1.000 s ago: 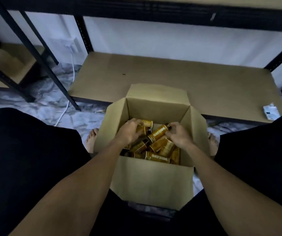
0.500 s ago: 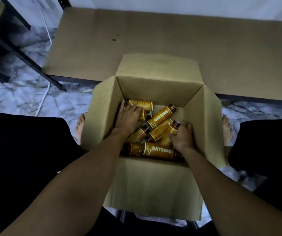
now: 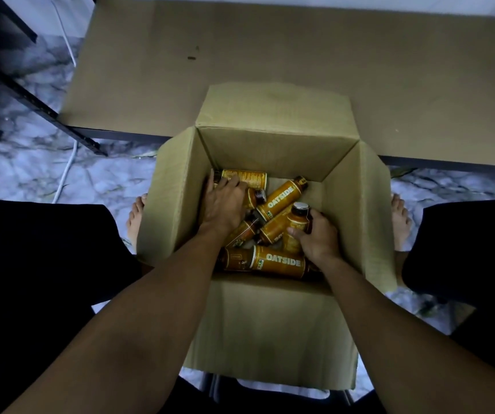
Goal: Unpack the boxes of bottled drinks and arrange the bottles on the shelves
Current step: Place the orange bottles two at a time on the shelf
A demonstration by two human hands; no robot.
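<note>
An open cardboard box (image 3: 270,324) stands on the floor between my knees, with several brown-and-gold OATSIDE bottles lying jumbled inside. My right hand (image 3: 319,237) grips one bottle (image 3: 297,222), tilted upright with its dark cap showing. My left hand (image 3: 223,204) lies over the bottles on the box's left side, its fingers reaching onto a bottle (image 3: 247,178) at the far left. Another bottle (image 3: 265,262) lies across the near side.
A low brown shelf board (image 3: 300,55) runs just behind the box. A black shelf frame (image 3: 40,112) and a white cable (image 3: 67,171) cross the marble floor at left. My bare feet flank the box.
My right hand has closed round a bottle and tipped it upright. My left hand slid a little further onto the far-left bottles. The view tilted down and moved closer.
</note>
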